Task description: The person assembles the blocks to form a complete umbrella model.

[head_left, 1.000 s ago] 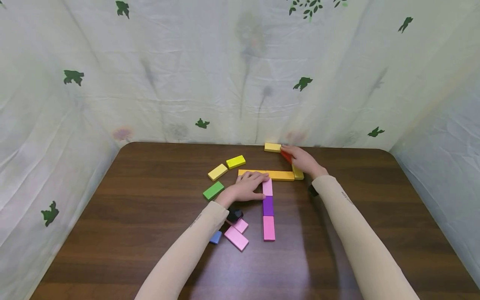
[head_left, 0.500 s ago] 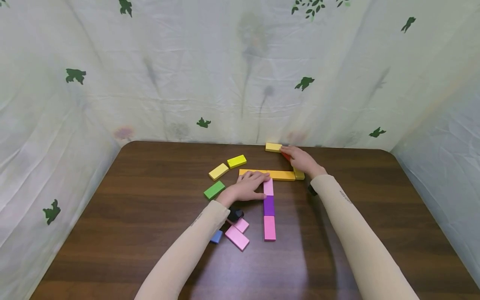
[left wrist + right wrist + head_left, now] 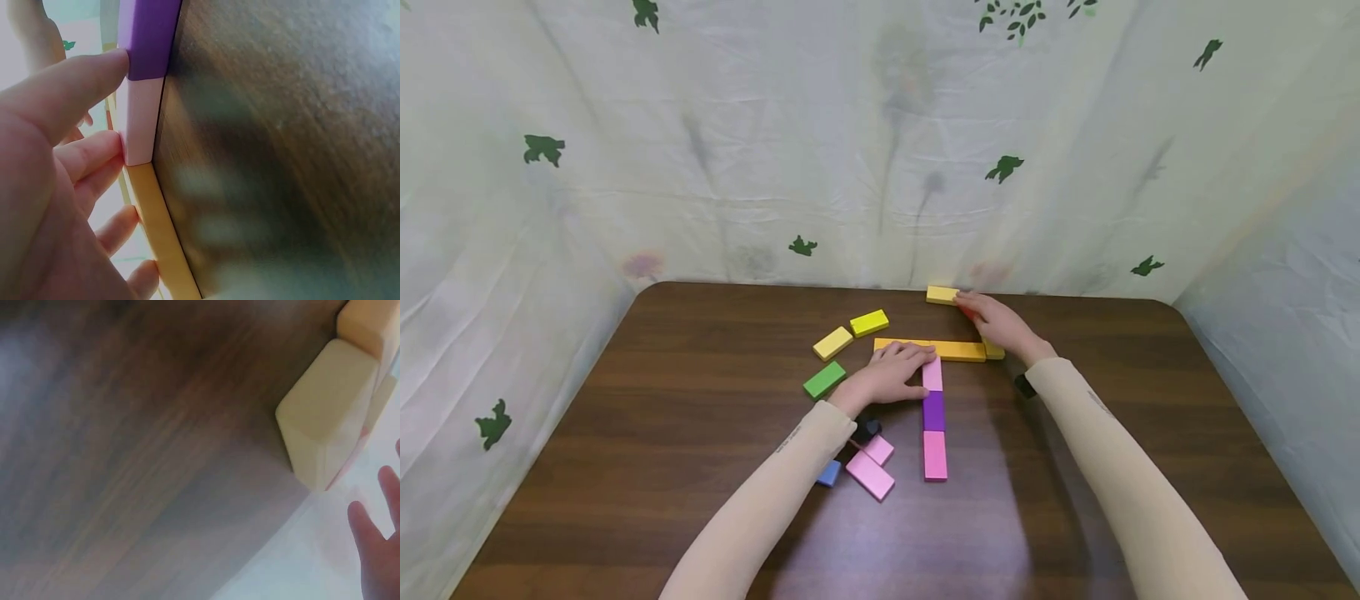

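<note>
My left hand [image 3: 891, 374] lies with fingers spread over a row of orange blocks [image 3: 961, 351] and the top of a pink-and-purple column. In the left wrist view its thumb touches the purple block [image 3: 149, 44], and a fingertip touches the light pink block [image 3: 142, 119]. Farther back, my right hand [image 3: 998, 322] rests with extended fingers over a red block [image 3: 967, 312], mostly covered. Beside that hand lie a cream block [image 3: 942, 295] and a yellow block [image 3: 993, 349]. The right wrist view shows its fingers apart; its grip surface is partly hidden.
On the brown table [image 3: 700, 433], loose blocks lie left of the column: bright yellow [image 3: 869, 322], pale yellow [image 3: 832, 342], green [image 3: 824, 381], pink [image 3: 871, 476] and blue [image 3: 829, 473]. A patterned curtain [image 3: 737, 167] hangs behind the table's back edge.
The head view shifts slightly. Both hands and the blocks stay almost where they were.
</note>
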The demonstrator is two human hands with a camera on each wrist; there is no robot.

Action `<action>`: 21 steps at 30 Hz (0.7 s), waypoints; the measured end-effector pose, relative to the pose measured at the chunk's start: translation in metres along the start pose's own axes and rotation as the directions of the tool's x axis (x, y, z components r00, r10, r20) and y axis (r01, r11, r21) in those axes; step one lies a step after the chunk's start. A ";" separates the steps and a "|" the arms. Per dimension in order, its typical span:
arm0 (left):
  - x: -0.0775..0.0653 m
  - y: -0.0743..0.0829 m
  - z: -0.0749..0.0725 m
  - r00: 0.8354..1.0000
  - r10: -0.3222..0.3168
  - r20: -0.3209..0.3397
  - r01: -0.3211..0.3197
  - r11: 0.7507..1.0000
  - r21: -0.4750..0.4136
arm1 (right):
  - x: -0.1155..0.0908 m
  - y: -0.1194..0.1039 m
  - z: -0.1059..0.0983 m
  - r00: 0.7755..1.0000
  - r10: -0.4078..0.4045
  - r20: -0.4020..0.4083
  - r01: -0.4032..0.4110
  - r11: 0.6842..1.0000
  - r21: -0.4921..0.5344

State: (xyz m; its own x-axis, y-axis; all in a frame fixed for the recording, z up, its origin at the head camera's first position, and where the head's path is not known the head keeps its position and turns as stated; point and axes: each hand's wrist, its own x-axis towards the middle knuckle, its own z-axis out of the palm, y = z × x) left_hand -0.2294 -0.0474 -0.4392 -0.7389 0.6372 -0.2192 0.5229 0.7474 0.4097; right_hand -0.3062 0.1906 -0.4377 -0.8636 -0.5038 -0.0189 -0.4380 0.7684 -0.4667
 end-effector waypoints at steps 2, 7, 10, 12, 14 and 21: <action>0.000 0.001 0.000 1.000 0.005 0.001 -0.005 1.000 0.010 | -0.003 -0.001 0.000 1.000 -0.025 -0.002 0.025 1.000 -0.001; -0.002 0.001 0.000 1.000 0.012 0.004 -0.012 1.000 0.020 | -0.013 -0.004 0.000 0.997 -0.071 0.000 0.071 0.997 0.011; -0.003 0.000 0.000 1.000 0.023 0.000 -0.023 1.000 0.017 | -0.019 -0.007 0.000 0.997 -0.080 -0.003 0.080 0.997 0.023; -0.004 -0.001 0.000 0.999 0.034 -0.010 -0.034 0.999 0.021 | -0.024 -0.009 0.000 0.997 -0.079 -0.004 0.079 0.996 0.045; -0.005 -0.003 -0.001 0.999 0.044 -0.026 -0.044 0.999 0.023 | -0.028 -0.011 0.001 0.996 -0.087 -0.002 0.087 0.994 0.071; -0.011 -0.012 -0.011 0.995 0.032 -0.089 -0.030 0.999 0.030 | -0.040 -0.017 0.007 0.987 -0.162 0.008 0.161 0.981 0.110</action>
State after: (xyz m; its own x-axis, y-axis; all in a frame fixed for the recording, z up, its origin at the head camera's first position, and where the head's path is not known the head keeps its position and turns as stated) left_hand -0.2321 -0.0659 -0.4318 -0.7567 0.6416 -0.1259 0.5570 0.7334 0.3897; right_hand -0.2621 0.1947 -0.4352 -0.7788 -0.6252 0.0498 -0.5410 0.6295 -0.5577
